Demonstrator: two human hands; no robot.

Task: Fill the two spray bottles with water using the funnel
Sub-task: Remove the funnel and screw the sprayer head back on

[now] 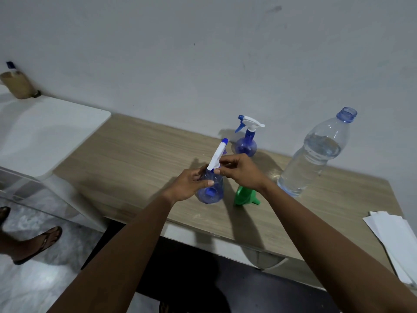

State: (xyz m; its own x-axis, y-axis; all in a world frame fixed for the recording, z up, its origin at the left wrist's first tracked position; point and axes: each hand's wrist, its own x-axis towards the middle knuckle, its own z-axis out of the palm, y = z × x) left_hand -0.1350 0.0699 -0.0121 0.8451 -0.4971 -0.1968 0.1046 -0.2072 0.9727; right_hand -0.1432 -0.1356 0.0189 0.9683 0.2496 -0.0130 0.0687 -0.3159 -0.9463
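Your bench (140, 154), wood-grained, carries everything, and the spray bottle in your hands (212, 190) stands on it near the front edge. Left of that bottle, a white table (52, 132) butts against the bench end. Right of it and further back stands the large clear water bottle (316, 152), uncapped and partly full. Far to its right, at the bench edge, lie some white papers (397, 236).

The held spray bottle has a round, clear blue body, and its white trigger head (217, 155) leans up and away from you; you cannot tell whether the head is screwed on. Your left hand (187, 184) grips the body from the left, fingers curled round it and thumb across the front. Your right hand (241, 170) comes in from the right, its fingers (222, 166) pinching the base of the trigger head.

Behind that bottle, by the wall, the second spray bottle (246, 143) stands upright with its head on. Just to its right, partly under your right wrist, lies the green funnel (244, 196), spout pointing away from the bottle.
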